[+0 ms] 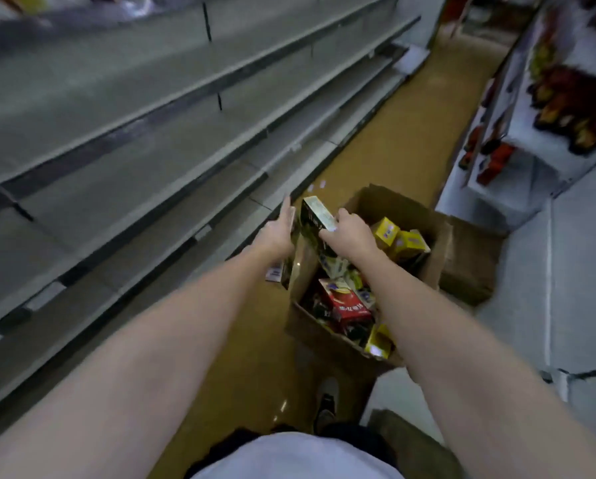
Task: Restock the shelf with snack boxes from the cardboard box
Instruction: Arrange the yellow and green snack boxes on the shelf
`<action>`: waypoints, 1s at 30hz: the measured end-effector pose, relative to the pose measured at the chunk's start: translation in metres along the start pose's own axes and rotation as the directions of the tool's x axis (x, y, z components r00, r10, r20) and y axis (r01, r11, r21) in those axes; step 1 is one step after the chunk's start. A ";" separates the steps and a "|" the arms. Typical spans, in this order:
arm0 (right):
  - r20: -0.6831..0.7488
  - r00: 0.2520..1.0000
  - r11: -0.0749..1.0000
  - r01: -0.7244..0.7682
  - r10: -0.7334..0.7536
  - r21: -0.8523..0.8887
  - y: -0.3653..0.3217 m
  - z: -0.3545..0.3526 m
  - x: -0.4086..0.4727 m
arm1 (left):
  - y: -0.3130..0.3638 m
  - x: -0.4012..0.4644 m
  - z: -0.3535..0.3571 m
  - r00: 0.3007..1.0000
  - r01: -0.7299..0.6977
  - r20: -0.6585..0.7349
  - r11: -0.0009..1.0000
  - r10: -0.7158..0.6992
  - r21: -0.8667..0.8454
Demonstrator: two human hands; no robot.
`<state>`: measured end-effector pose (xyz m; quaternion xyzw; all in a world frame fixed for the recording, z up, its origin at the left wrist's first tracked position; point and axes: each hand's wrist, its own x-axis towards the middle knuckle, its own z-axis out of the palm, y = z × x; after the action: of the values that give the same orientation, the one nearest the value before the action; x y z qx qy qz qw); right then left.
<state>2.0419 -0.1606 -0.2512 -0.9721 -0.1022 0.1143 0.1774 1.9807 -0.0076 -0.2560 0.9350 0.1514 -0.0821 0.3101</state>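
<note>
Above the cardboard box (pixel 438 243): my right hand (pixel 350 233) grips a dark snack box (pixel 315 212).
Left hand (pixel 279 229): fingers straight, steadying another box.
Risk: one-handed grip may slip before reaching the shelf (pixel 186 202).

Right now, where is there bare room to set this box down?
The grey shelves on the left are bare along the aisle. The cardboard box is crowded with snack boxes. The right hand grips the dark box; the left hand steadies it.
</note>
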 end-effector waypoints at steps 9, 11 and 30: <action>0.102 0.910 0.915 0.402 -0.402 0.017 -0.204 0.030 -0.042 | -0.134 -0.097 -0.133 0.874 0.342 -0.319 0.930 -0.367 -0.135; 0.116 0.857 0.864 0.504 -0.502 0.011 -0.249 0.036 -0.057 | -0.167 -0.125 -0.159 0.810 0.365 -0.404 0.904 -0.426 -0.223; -0.113 0.325 0.285 0.919 -0.939 0.274 -0.571 0.046 -0.188 | -0.327 -0.344 -0.378 0.172 0.611 -0.874 0.745 -0.455 -0.267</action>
<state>1.7604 0.3321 -0.0481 -0.6894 -0.6352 0.0375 0.3462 1.5701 0.3898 -0.0521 0.7264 0.6039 0.3230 0.0580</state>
